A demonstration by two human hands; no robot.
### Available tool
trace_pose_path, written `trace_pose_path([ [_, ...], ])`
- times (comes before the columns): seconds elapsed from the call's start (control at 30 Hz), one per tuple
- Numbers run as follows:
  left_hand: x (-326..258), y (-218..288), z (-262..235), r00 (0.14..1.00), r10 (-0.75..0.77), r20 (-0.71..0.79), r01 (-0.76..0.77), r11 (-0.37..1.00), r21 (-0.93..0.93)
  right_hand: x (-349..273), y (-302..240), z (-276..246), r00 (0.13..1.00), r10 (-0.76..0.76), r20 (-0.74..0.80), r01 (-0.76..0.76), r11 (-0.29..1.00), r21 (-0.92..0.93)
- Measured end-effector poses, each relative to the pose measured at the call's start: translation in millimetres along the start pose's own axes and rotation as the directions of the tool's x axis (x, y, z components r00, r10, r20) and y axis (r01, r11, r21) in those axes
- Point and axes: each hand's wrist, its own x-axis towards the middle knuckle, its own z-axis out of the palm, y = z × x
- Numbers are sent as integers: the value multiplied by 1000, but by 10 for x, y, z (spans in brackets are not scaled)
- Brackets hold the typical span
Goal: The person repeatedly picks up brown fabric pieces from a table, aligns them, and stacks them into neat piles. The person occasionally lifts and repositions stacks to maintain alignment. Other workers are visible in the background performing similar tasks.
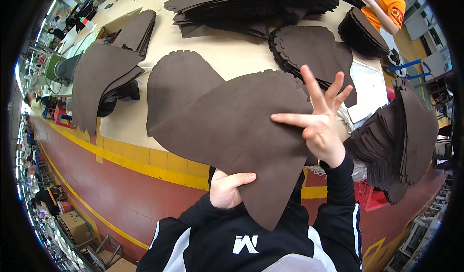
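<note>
At a long worktable (227,54) covered in tan board, I hold up a large dark brown cut sheet (237,127), a curved piece with a notched upper edge that tapers to a point below. My left hand (227,189) grips its lower edge, thumb laid across the front face and the other fingers hidden behind, closed on the material. My right hand (321,122) is at the sheet's right edge with the fingers spread wide apart (index pointing left across the face, the others fanned upward); whether the thumb pinches the edge from behind I cannot tell. The sheet hangs in the air between me and the table's yellow-striped side, tilted toward the camera.

Behind it on the table lies a second brown piece (179,83) of the same outline, partly covered by the one I hold. Further back sits a stack of like pieces (316,50), with a bigger, looser heap (251,4) across the far end. To the left, more pieces droop over the table edge (99,78). At my right, a thick pile (401,141) stands nearly on edge beside a red crate (369,197). Another person in an orange shirt (386,8) works at the far right corner.
</note>
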Motion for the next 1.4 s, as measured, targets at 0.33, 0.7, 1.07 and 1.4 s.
trace_pose_path([
  [0.33, -64, -19, -85, 998, -17, 55, 17, 1000, -11, 11, 217, -201, 987, 147, -67, -149, 988, -33],
  [0.7, -24, -40, -53, 997, -10, 70, 14, 998, -53, -186, -109, -194, 981, -192, 1, 187, 956, -226],
  [1.07, 358, 281, -124, 903, 341, -260, -314, 939, 141, -156, 120, -215, 966, 206, -155, -234, 954, -188],
  [1.4, 702, 350, -1388, 872, 489, -18, -236, 452, 860, -416, 83, 338, 884, -134, 448, 158, 987, -16],
])
